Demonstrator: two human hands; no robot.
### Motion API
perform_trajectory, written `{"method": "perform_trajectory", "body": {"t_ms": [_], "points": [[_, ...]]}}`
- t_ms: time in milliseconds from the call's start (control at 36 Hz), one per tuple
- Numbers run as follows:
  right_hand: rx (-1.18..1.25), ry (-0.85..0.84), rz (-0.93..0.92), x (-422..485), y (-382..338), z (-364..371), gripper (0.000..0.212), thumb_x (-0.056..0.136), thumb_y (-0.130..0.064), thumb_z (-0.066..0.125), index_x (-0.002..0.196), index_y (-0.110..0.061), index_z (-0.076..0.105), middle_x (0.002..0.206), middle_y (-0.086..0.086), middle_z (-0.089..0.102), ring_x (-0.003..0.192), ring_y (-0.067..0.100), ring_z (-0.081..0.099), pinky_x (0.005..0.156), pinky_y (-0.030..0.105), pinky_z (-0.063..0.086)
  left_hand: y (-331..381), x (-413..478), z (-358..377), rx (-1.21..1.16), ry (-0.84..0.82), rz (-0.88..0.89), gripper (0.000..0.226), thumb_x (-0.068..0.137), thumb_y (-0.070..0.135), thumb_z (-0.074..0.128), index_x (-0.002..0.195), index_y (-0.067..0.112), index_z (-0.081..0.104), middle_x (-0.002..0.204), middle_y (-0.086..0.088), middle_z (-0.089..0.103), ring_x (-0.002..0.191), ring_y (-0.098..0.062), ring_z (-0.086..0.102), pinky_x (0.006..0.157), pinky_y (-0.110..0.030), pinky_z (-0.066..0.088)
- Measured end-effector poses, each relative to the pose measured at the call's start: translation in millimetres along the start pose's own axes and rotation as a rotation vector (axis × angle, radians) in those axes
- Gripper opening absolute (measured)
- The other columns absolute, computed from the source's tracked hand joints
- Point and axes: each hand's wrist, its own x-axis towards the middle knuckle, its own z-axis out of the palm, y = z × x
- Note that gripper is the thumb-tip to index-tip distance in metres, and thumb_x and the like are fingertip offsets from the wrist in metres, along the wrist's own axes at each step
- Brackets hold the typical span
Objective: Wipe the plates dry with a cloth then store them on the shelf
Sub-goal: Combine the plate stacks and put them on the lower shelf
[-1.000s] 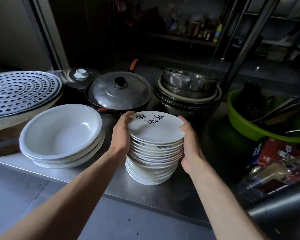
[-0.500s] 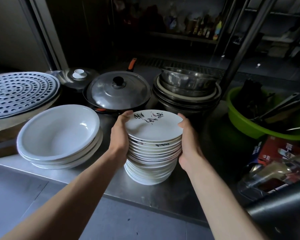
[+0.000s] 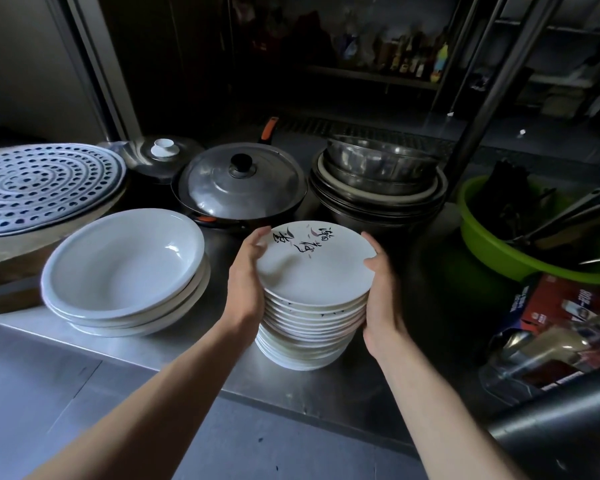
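A tall stack of small white plates stands on the steel counter. Its top plate carries black brush writing and sits tilted, turned a little on the pile. My left hand clasps the left side of the stack, fingers at the top plate's rim. On the opposite side, my right hand presses against the stack, thumb on that same rim. No cloth is in view.
A stack of large white bowls sits left of the plates. Behind are a lidded black wok, stacked metal basins and a perforated steamer tray. A green tub of utensils and packets lie at right.
The top plate has turned clockwise between my hands, its writing swinging toward the right. My hands stay on the stack's sides.
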Motion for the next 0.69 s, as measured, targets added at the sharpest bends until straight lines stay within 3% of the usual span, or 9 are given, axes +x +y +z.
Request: {"method": "perform_trajectory", "body": {"t_ms": [167, 250, 528, 694], "points": [[0.019, 0.02, -0.054, 0.3, 7.5, -0.7, 0.042, 0.091, -0.024, 0.044, 0.112, -0.051, 0.069, 0.121, -0.014, 0.07, 0.116, 0.01, 0.063, 0.092, 0.031, 0.049, -2.6, 0.0, -0.5, -0.023, -0.01, 0.011, 0.051, 0.084, 0.034, 0.049, 0.131, 0.023, 0.066, 0.128, -0.004, 0.072, 0.123, -0.03, 0.065, 0.11, -0.055, 0.048], [0.024, 0.014, -0.061, 2.1, 7.6, -0.6, 0.043, 0.087, -0.027, 0.045, 0.114, -0.049, 0.068, 0.122, -0.013, 0.07, 0.117, 0.011, 0.063, 0.091, 0.031, 0.049, -4.7, 2.0, -1.9, -0.008, -0.009, 0.015, 0.049, 0.084, 0.035, 0.049, 0.129, 0.027, 0.067, 0.129, -0.002, 0.071, 0.124, -0.029, 0.064, 0.111, -0.057, 0.047], [0.006, -0.069, -0.101, 7.0, 13.8, -6.5, 0.049, 0.08, -0.031, 0.045, 0.121, -0.049, 0.065, 0.129, -0.012, 0.066, 0.124, 0.014, 0.058, 0.109, 0.044, 0.044, -8.9, 4.8, -7.6, 0.01, -0.099, 0.035, 0.046, 0.082, 0.033, 0.051, 0.125, 0.033, 0.068, 0.129, -0.002, 0.07, 0.126, -0.029, 0.062, 0.113, -0.059, 0.044], [-0.008, -0.12, -0.132, 1.9, 12.7, -14.8, 0.057, 0.079, -0.033, 0.052, 0.134, -0.046, 0.057, 0.136, -0.018, 0.06, 0.129, 0.007, 0.053, 0.115, 0.043, 0.038, -7.6, 1.3, -14.4, 0.113, -0.216, 0.068, 0.056, 0.08, 0.034, 0.057, 0.137, 0.036, 0.058, 0.132, 0.005, 0.068, 0.127, -0.02, 0.061, 0.114, -0.054, 0.044]]}}
